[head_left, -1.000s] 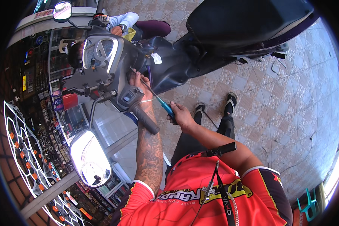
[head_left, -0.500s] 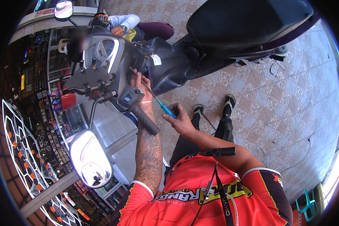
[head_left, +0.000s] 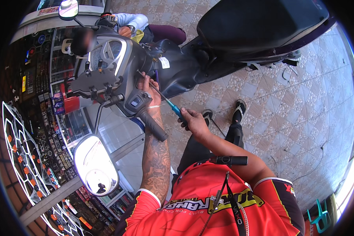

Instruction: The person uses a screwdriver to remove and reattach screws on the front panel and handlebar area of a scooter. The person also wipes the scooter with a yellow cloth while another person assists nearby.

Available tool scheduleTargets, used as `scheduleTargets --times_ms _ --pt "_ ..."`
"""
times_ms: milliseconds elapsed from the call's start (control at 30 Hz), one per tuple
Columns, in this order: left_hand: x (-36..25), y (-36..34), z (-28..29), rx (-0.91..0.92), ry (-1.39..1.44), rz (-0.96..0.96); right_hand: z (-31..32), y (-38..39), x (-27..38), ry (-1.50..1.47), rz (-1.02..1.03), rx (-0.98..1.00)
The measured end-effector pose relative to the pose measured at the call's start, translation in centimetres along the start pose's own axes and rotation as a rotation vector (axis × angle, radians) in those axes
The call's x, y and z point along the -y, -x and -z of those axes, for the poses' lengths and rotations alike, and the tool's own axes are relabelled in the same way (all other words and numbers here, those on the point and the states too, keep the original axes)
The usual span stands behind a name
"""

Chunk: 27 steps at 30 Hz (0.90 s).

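Note:
A screwdriver (head_left: 173,105) with a blue handle and long metal shaft slants from my right hand up to the dark inner panel (head_left: 148,63) of a scooter. My right hand (head_left: 195,122) is closed round the handle, thumb lying along it. Up by the panel, below the handlebar area, my left hand (head_left: 148,85) has its fingers bent about the shaft near its tip. What the tip touches is too small to make out. Beside my left wrist juts the scooter's black handlebar grip (head_left: 153,125), with a switch block (head_left: 136,101) at its inner end.
A phone holder (head_left: 94,82) and a round-cornered mirror (head_left: 95,165) stick out at left. The black seat (head_left: 259,25) fills the upper right. Across the scooter sits another person with a light blue sleeve (head_left: 131,20). Glass display cases (head_left: 76,126) stand at left; patterned tiles (head_left: 263,114) cover the floor.
My right hand has shifted its hold, with the fingers now curled further round the screwdriver handle. My left hand stays by the panel. The whole view has moved slightly.

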<state>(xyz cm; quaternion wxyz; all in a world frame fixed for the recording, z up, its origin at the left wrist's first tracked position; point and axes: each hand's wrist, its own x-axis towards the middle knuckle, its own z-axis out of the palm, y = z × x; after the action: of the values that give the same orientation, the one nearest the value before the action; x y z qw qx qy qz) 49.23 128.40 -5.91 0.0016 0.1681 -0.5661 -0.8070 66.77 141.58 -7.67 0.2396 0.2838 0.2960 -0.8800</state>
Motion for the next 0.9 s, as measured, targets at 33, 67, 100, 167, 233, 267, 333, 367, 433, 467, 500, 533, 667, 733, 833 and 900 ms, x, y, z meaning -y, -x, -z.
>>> scheduleTargets --times_ms 33,67,100,167,233,267,333,367,433,467,500,533,667,733,833,900 --pt "0.0 0.0 0.0 0.004 -0.004 0.003 0.0 0.2 0.4 -0.148 -0.153 0.018" --pt "-0.1 0.0 0.0 0.004 -0.007 0.005 -0.1 0.4 0.7 -0.116 -0.183 0.04" --pt "-0.1 0.0 -0.1 -0.007 -0.012 0.01 -0.3 0.6 0.9 -0.109 -0.172 0.034" --pt "-0.1 0.0 -0.1 0.009 -0.007 0.011 -0.6 0.8 1.1 0.021 0.012 -0.003" --pt "-0.1 0.1 -0.2 0.008 -0.002 0.015 -0.7 0.9 1.3 0.269 0.273 -0.045" --pt "-0.1 0.1 -0.2 0.006 0.001 0.017 -0.8 0.9 1.3 0.191 0.201 -0.049" --pt "0.0 0.1 -0.3 -0.004 0.001 0.019 -0.8 0.8 1.3 -0.007 -0.09 -0.015" --pt "0.0 0.1 -0.3 -0.01 -0.002 0.018 -0.7 0.8 1.4 -0.041 -0.164 0.015" --pt "0.0 0.1 -0.3 -0.017 -0.012 0.022 -0.6 0.7 1.6 -0.187 -0.189 0.011" --pt "0.0 0.0 -0.3 -0.019 -0.019 0.026 -0.5 0.7 1.6 -0.049 -0.116 0.038" --pt "0.0 0.0 -0.3 -0.027 -0.026 0.028 -0.5 0.8 1.7 0.075 0.021 0.006" --pt "0.0 0.0 -0.3 -0.013 -0.02 0.033 -0.5 0.8 1.8 0.18 0.085 0.02" --pt "0.1 -0.1 -0.2 -0.003 -0.015 0.033 -0.4 0.9 2.3 -0.052 -0.206 0.074" --pt "0.2 -0.1 -0.2 -0.014 -0.012 0.033 -0.5 0.8 2.4 -0.298 -0.357 0.167" --pt "0.3 -0.2 -0.2 -0.023 -0.002 0.038 -0.9 0.7 2.2 0.038 -0.059 0.025" --pt "0.3 -0.2 -0.3 -0.018 0.0 0.038 -0.9 0.4 2.1 0.277 0.09 -0.06"
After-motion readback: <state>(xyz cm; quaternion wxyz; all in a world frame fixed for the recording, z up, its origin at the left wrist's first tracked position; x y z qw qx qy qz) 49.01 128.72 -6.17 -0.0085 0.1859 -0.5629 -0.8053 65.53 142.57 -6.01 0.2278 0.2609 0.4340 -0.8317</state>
